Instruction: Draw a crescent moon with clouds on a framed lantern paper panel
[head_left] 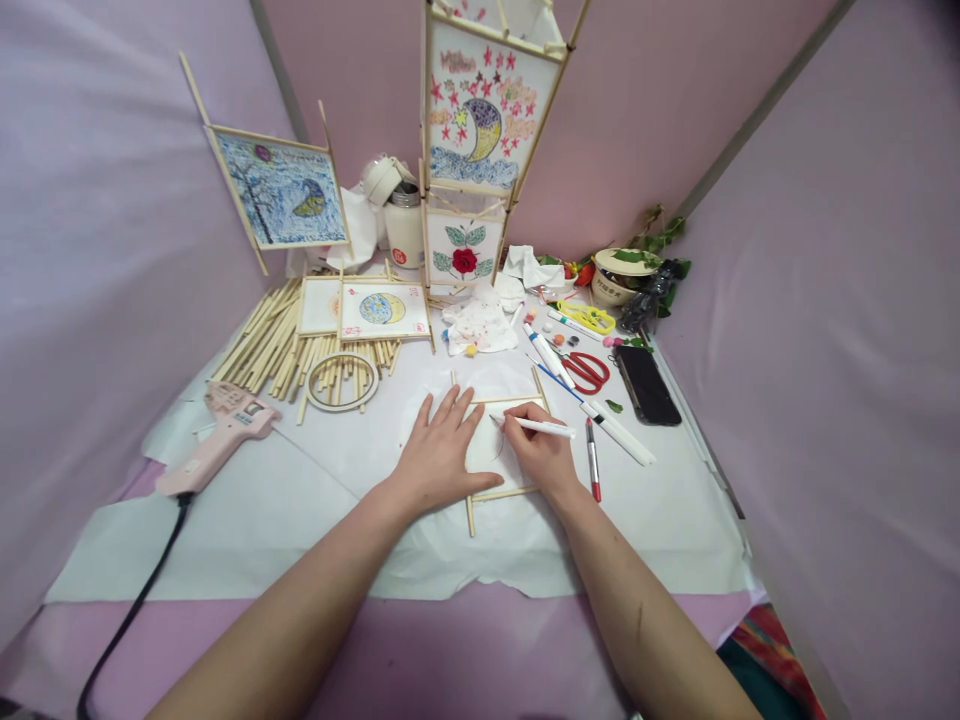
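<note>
On the white-covered table lies a white paper panel (484, 455) framed by thin wooden sticks (471, 517). My left hand (442, 450) rests flat on the panel's left side, fingers spread and thumb pointing right across the sheet. A white pen (547, 427) is gripped in my right hand (541, 452), its tip on the paper near the upper middle. A thin dark curved line shows on the sheet beside my right fingers. Part of the panel is hidden under both hands.
A pink glue gun (225, 440) with a black cord lies left, near a tape roll (309, 385) and wooden sticks (259, 345). Decorated panels (401, 298) and a tall lantern frame (495, 110) stand behind. Red scissors (589, 373), markers (619, 435) and a phone (646, 388) lie right.
</note>
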